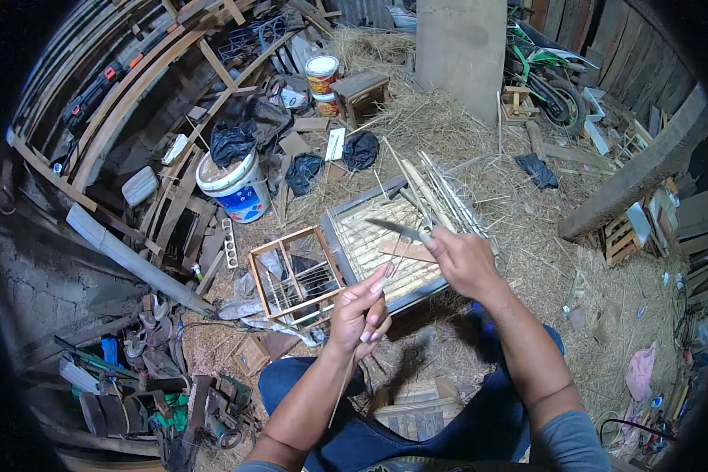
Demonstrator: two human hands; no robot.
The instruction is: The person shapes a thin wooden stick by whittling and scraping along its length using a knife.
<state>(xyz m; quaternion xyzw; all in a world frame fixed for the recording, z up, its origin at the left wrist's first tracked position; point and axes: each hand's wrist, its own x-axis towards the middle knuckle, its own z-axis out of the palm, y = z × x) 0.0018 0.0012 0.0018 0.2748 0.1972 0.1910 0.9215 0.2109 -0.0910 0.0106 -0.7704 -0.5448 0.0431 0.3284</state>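
Observation:
My right hand point(466, 263) is closed on a knife point(399, 229), whose dark blade points left over a framed board point(339, 250). My left hand point(359, 316) is closed around a thin bamboo strip point(341, 399). The strip's lower end hangs past my wrist, and its upper end rises close to the knife. Several pale bamboo strips point(425, 187) lie across the far right part of the board. A flat piece of wood point(407, 251) rests on the board behind the knife. Left of the board stands a small wooden frame point(256, 271) with thin rods across it.
A white bucket point(240, 191) topped with a black bag stands at the back left. Farther back are stacked paint tubs point(322, 75) and a wooden stool point(361, 93). A post point(637, 169) leans at right, near a motorbike point(549, 86). Straw and shavings cover the floor.

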